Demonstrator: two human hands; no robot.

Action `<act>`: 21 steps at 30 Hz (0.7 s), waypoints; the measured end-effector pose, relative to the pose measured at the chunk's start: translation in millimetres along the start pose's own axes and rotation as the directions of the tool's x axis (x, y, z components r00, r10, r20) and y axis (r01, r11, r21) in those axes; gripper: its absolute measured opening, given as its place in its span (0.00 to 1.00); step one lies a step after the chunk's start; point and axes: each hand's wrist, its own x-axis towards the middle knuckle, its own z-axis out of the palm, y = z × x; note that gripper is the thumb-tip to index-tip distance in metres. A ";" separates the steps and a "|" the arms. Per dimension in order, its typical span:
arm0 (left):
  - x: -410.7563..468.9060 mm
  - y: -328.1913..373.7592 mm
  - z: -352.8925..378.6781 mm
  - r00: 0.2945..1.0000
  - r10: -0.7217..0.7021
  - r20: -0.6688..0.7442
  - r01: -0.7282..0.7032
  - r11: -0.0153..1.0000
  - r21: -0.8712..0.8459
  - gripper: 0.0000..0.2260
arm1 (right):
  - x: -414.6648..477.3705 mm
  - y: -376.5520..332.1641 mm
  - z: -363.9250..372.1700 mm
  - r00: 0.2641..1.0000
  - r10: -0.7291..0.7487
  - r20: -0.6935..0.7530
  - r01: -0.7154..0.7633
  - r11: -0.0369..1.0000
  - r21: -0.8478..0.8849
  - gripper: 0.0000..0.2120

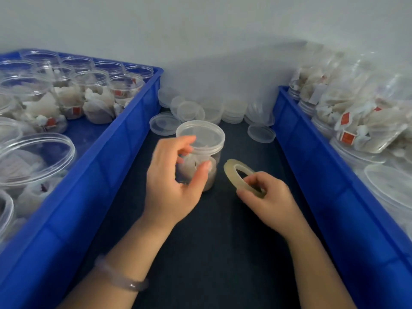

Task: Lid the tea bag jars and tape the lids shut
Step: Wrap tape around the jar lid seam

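Tea bag jar (214, 160) stands upright on the dark desk (211, 253) between two blue crates, its lid (200, 133) already on, so I'd say the taping step is in hand. The left hand (169, 186) has its fingers curled round the jar, thumb on the wall. The right hand (267, 197) pinches the tape roll (230, 172) just beside it. With the blur I can't tell whether a tape end is free yet. Next it wants the end laid across the seam of lid and jar, with the jar held steady. Room is narrow: the left crate (124, 139) and right crate (312, 175) wall both sides, loose lids (211, 110) crowd the back, and open desk lies toward the person.
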 end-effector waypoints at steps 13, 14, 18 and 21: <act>-11.5 17.2 16.2 0.951 -0.050 0.306 0.099 0.985 -0.144 0.21 | -16.9 -16.9 22.7 0.962 -0.239 -0.128 0.269 0.899 0.346 0.11; -11.3 16.3 16.1 0.940 -0.064 0.334 0.131 0.974 -0.183 0.21 | -16.2 -16.9 23.1 0.968 -0.219 -0.118 0.248 0.894 0.374 0.12; -7.4 10.7 10.5 0.869 -0.122 0.480 0.309 0.891 -0.333 0.20 | -13.7 -15.5 13.4 0.989 -0.143 0.038 0.105 0.856 0.507 0.25; -8.4 8.0 12.8 0.935 -0.099 0.341 0.191 0.949 -0.249 0.15 | -12.7 -14.2 12.2 0.986 -0.158 0.058 0.118 0.894 0.432 0.31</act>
